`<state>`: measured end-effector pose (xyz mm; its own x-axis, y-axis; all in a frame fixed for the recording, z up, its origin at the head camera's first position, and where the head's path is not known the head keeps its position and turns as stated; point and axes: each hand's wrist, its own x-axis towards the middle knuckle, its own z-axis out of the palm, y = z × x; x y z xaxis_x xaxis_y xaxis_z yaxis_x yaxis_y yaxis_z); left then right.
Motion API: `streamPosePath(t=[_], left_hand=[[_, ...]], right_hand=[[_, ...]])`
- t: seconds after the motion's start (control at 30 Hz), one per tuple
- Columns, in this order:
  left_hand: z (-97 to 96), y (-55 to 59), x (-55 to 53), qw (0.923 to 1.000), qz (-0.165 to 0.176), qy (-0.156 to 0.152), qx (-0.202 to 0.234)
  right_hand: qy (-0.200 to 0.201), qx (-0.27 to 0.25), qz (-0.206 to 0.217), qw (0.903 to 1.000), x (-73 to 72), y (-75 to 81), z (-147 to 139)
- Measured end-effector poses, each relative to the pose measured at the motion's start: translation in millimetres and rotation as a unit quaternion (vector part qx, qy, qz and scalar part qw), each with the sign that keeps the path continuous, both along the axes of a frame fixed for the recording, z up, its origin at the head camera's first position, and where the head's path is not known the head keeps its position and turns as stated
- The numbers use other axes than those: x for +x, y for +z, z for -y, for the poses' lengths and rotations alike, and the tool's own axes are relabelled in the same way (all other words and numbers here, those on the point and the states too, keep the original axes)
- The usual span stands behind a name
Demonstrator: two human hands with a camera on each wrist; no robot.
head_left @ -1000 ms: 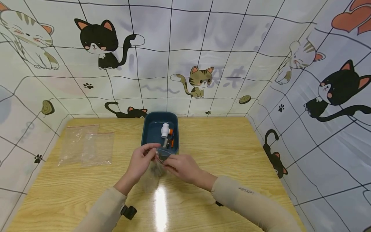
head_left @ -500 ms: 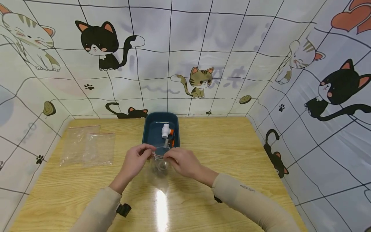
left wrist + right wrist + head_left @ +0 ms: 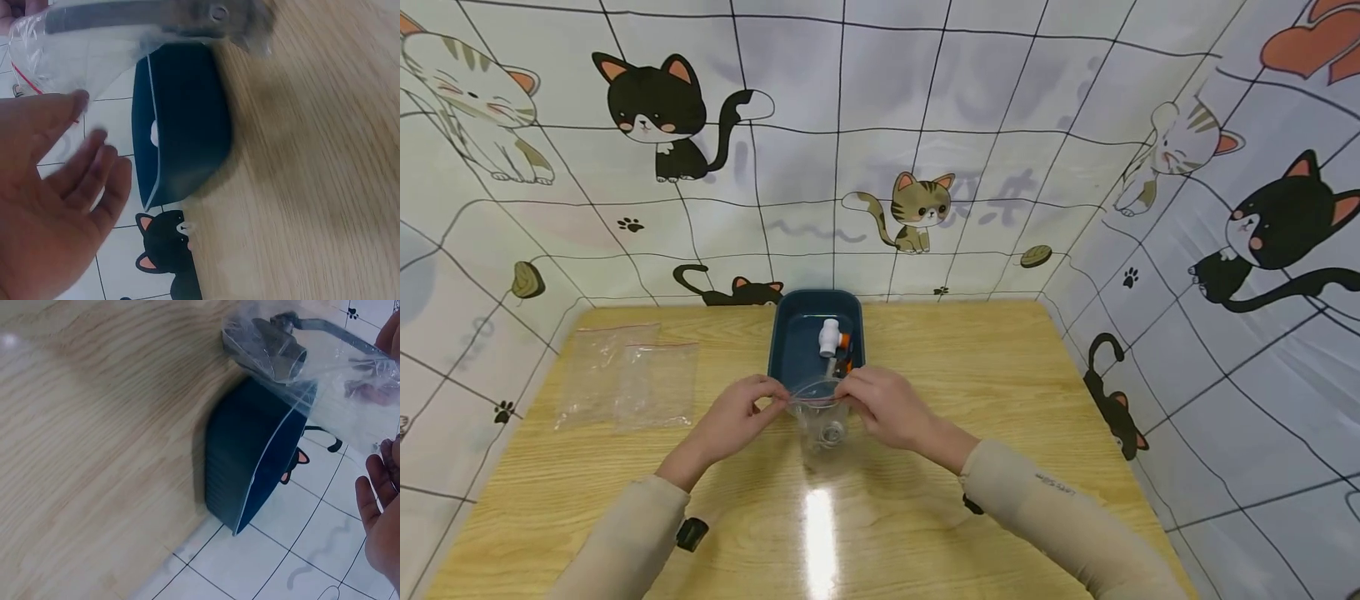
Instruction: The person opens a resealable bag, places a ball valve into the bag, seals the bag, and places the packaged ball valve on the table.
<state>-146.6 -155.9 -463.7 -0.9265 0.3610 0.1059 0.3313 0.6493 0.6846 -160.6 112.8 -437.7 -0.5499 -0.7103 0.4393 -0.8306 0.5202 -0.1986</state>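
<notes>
Since the frame half a second ago the two hands have drawn apart, the left hand [image 3: 737, 418] shifting outward and the right hand [image 3: 891, 410] moving a little out and forward, so the mouth of the clear zip bag [image 3: 820, 412] is spread wider; the tray [image 3: 797, 333] has stayed put. Each hand pinches one side of the bag's mouth between thumb and fingers, and the bag hangs between them just on the near side of the tray, with a metal fitting [image 3: 275, 353] with a lever handle low inside it. Neither hand grips the metal itself. To do this well, the person would best keep both pinches firm and level, since the metal probably pulls the thin film down, and hold the mouth taut so that the lever does not snag it. The tray's near rim appears to be the closest edge; whether the bag touches it cannot be told. Inside the tray, a white fitting [image 3: 830, 338] and orange parts [image 3: 844, 342] lie toward the right side. Two flat bags [image 3: 658, 383] lie well off to the left, while the table [image 3: 962, 375] offers bare room to the right and in front.
</notes>
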Motion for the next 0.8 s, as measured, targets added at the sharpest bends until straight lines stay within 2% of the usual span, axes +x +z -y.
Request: streamPosePath(t=[0.17, 0.3, 0.57, 0.8], left_hand=[[1.3, 4.1, 1.1, 0.9995, 0.019, -0.025, -0.002], [-3.0, 12.2, 5.6, 0.9989, 0.019, -0.04, 0.014], [-14.9, 26.0, 15.0, 0.9964, -0.017, -0.08, 0.024], [-18.6, 35.3, 15.9, 0.9951, -0.06, -0.078, -0.007]], right_hand=[[-0.008, 0.018, -0.013, 0.9997, -6.8, 0.9, -11.5], [0.002, 0.014, 0.005, 0.9999, -13.2, 1.2, -20.5], [0.05, 0.008, 0.064, 0.9967, -19.8, 9.1, -36.9], [0.036, 0.046, 0.121, 0.9909, -25.1, 17.7, -49.7]])
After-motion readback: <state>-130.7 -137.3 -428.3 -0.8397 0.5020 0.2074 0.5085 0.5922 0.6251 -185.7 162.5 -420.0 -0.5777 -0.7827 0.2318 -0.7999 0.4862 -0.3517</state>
